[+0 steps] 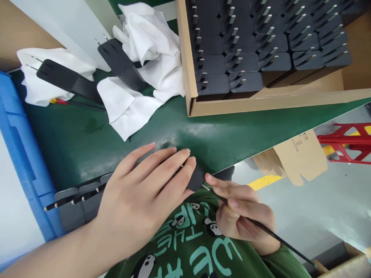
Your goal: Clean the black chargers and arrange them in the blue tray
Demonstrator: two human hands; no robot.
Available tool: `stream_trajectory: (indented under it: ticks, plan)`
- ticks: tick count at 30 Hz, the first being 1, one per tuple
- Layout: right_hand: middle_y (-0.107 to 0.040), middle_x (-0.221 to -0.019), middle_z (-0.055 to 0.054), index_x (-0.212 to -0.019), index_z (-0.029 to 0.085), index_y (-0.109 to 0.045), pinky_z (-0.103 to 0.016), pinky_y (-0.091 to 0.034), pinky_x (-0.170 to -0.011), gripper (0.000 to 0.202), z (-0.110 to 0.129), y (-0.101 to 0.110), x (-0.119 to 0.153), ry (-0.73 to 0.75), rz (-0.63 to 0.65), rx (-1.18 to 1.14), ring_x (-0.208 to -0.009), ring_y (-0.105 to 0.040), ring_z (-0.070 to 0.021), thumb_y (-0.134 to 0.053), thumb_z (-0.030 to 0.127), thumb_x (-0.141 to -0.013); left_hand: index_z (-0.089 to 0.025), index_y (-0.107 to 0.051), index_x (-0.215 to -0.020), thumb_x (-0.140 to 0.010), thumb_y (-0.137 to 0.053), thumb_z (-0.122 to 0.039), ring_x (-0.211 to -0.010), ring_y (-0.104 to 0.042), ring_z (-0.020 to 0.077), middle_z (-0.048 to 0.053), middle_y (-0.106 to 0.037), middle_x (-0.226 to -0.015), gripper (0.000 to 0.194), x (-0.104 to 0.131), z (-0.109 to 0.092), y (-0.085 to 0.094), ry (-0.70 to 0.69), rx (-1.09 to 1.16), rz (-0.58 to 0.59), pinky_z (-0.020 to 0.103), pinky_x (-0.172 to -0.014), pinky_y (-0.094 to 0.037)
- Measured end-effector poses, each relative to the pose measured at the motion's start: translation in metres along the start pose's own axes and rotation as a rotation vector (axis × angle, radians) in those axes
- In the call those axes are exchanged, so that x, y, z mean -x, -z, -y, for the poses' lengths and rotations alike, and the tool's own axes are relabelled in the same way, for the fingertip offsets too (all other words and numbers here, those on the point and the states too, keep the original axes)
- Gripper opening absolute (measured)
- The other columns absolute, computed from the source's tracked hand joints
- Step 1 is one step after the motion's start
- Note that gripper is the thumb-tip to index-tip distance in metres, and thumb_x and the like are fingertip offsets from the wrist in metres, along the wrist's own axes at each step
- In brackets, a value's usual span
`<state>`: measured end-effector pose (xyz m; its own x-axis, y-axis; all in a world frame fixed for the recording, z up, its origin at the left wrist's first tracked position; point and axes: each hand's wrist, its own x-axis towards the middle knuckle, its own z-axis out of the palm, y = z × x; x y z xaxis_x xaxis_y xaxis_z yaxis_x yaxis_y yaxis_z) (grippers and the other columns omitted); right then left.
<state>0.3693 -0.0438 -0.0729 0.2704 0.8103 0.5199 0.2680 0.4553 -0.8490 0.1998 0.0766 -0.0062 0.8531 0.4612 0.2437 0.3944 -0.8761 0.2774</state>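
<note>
My left hand [147, 185] lies over a dark plug adapter [197, 177], its fingers pressed together around it and covering most of it. My right hand [243, 212] pinches a thin black tool [261, 227] with a pale metal tip. That tip touches or nearly touches the edge of the adapter. Just left of my left hand, several black adapters with prongs [84, 200] stand in a row at the table's near edge.
A cardboard box [275, 100] full of upright black adapters fills the upper right. White cloths [130, 104] and two pronged adapters [121, 63] lie upper left. A blue bin [26, 154] borders the left. Flattened cardboard [304, 154] and a red frame [348, 143] are beyond the green table [156, 123].
</note>
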Motion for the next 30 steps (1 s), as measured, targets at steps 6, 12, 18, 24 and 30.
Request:
stream_trajectory:
  ticks: [6,12,18,24,30]
  plan:
    - [-0.065,-0.115,-0.012,-0.130,0.009,-0.055,-0.046,-0.067,-0.085,0.038,-0.0033,-0.0030,0.0000,0.080,-0.047,-0.082,-0.111,-0.070,-0.0290,-0.046,0.001,-0.094,-0.011,-0.066,-0.114,-0.090,-0.067,-0.016,-0.100,-0.071,0.0289,0.010,-0.072,-0.119,0.025,-0.0004,0.0003,0.0006,0.002,0.018,0.003,0.049,-0.095,-0.049]
    - [-0.065,-0.114,-0.011,-0.131,0.010,-0.054,-0.048,-0.067,-0.086,0.039,-0.0024,-0.0027,0.0037,0.044,-0.039,-0.083,-0.112,-0.069,-0.0298,-0.048,0.002,-0.094,-0.012,-0.066,-0.114,-0.090,-0.066,-0.016,-0.101,-0.071,0.0284,0.009,-0.072,-0.118,0.024,-0.0011,-0.0002,0.0010,0.006,0.017,-0.002,0.049,-0.096,-0.048]
    - [-0.066,-0.113,-0.011,-0.130,0.012,-0.055,-0.048,-0.067,-0.084,0.038,-0.0013,-0.0020,0.0037,0.049,-0.051,-0.060,-0.110,-0.070,-0.0290,-0.048,0.003,-0.094,-0.011,-0.066,-0.115,-0.090,-0.067,-0.016,-0.100,-0.071,0.0287,0.009,-0.072,-0.118,0.025,-0.0013,-0.0005,0.0003,0.004,0.017,-0.007,0.049,-0.095,-0.049]
    - [-0.066,-0.112,-0.011,-0.129,0.011,-0.055,-0.048,-0.067,-0.084,0.037,-0.0028,-0.0021,0.0076,0.050,-0.071,-0.063,-0.109,-0.070,-0.0296,-0.050,0.004,-0.093,-0.012,-0.066,-0.114,-0.090,-0.066,-0.017,-0.101,-0.070,0.0281,0.009,-0.072,-0.118,0.024,-0.0015,-0.0006,0.0001,0.009,0.021,-0.004,0.049,-0.096,-0.048]
    - [-0.064,-0.112,-0.010,-0.131,0.011,-0.054,-0.046,-0.066,-0.088,0.038,-0.0012,-0.0028,0.0051,0.058,-0.064,-0.057,-0.111,-0.070,-0.0280,-0.048,0.003,-0.094,-0.010,-0.066,-0.114,-0.090,-0.067,-0.016,-0.101,-0.071,0.0288,0.010,-0.072,-0.118,0.025,-0.0015,-0.0004,0.0000,0.004,0.026,-0.001,0.049,-0.097,-0.048]
